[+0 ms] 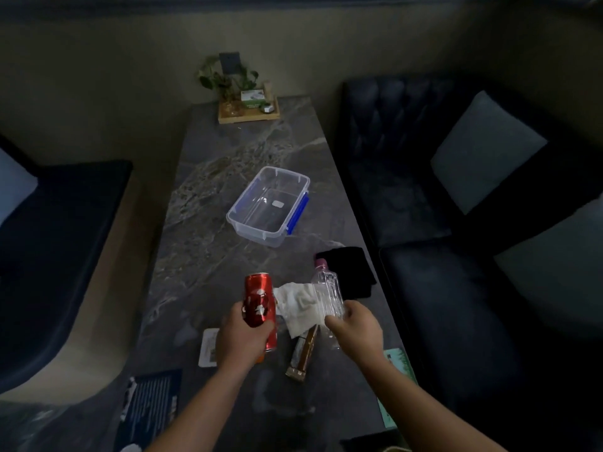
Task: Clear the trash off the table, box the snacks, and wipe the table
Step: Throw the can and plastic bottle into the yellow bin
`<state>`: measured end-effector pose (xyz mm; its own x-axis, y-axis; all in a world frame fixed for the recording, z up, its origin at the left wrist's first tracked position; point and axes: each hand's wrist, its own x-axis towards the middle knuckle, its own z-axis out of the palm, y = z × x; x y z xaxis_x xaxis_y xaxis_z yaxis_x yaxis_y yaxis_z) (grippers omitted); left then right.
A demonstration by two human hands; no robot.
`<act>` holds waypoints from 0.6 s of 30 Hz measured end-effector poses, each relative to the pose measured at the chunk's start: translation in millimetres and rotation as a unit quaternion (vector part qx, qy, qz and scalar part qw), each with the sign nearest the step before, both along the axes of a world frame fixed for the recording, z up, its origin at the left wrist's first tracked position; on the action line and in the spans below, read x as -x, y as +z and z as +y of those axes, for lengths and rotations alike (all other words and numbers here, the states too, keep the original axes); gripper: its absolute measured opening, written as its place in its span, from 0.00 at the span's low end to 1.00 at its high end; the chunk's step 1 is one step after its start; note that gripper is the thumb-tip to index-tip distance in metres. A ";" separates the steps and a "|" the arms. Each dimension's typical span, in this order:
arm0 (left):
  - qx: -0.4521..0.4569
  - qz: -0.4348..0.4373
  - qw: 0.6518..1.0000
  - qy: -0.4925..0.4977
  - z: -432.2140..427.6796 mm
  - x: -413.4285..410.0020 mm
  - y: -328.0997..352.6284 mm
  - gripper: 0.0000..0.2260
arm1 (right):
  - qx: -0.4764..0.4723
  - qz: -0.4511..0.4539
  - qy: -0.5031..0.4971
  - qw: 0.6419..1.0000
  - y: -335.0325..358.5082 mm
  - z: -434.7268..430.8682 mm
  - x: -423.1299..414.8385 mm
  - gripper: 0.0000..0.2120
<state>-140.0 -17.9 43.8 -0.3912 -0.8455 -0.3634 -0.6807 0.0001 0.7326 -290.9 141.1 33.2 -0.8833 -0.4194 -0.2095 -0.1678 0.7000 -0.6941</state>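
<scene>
My left hand (243, 334) grips a red soda can (259, 300), held above the dark marble table (212, 203). My right hand (354, 326) holds a clear plastic bottle (326, 293) with a pink cap, tilted away from me. Between the two lies a crumpled white tissue (298, 305). A brown snack bar (303, 357) lies just below the tissue. A clear plastic box (269, 205) with blue latches stands open and empty in the middle of the table. A folded black cloth (350, 269) rests near the right edge.
A white card (208, 347) lies by my left wrist, a dark blue packet (150, 406) at the near left, a green packet (396, 383) at the near right edge. A wooden tray (249, 110) with a plant stands at the far end. Dark sofas flank both sides.
</scene>
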 end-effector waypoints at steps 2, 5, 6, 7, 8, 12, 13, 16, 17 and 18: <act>-0.006 0.012 0.999 -0.030 5.7 -3.2 -0.3 0.27 | -0.002 -0.001 -0.014 1.000 4.2 10.7 -11.5 0.12; 0.001 0.012 0.996 -0.089 9.7 -7.5 -2.3 0.27 | -0.001 0.009 -0.047 0.999 12.2 26.9 -34.5 0.16; 0.001 0.010 0.994 -0.112 11.6 -9.8 -2.9 0.26 | 0.001 0.015 -0.061 0.998 15.6 32.4 -43.6 0.18; -0.001 0.013 0.991 -0.131 13.9 -12.5 -3.6 0.24 | 0.005 0.021 -0.077 0.997 18.8 38.4 -53.4 0.18; -0.005 0.019 0.989 -0.148 17.2 -15.8 -4.7 0.21 | 0.006 0.024 -0.093 0.995 21.6 44.9 -63.1 0.18; -0.019 0.039 0.976 -0.213 36.4 -25.8 -1.1 0.20 | -0.022 0.011 -0.159 0.987 31.1 70.5 -97.7 0.11; -0.026 0.041 0.972 -0.228 42.7 -27.4 -0.3 0.20 | -0.029 0.011 -0.173 0.985 32.4 78.0 -105.8 0.11; -0.033 0.045 0.962 -0.268 64.0 -33.5 -0.3 0.22 | -0.036 0.008 -0.213 0.976 36.3 103.2 -131.4 0.12; -0.029 0.040 0.959 -0.279 71.6 -35.2 -0.6 0.23 | -0.036 0.011 -0.223 0.974 37.0 112.0 -139.0 0.11; -0.021 0.035 0.956 -0.291 79.8 -36.6 -1.3 0.25 | -0.029 0.014 -0.232 0.972 37.1 120.8 -145.2 0.10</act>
<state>-103.4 61.9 42.6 -0.8156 -0.4627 -0.3475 -0.5234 0.3335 0.7841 -145.8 261.9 70.3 -0.9805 0.0374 -0.1931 0.1566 0.7424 -0.6514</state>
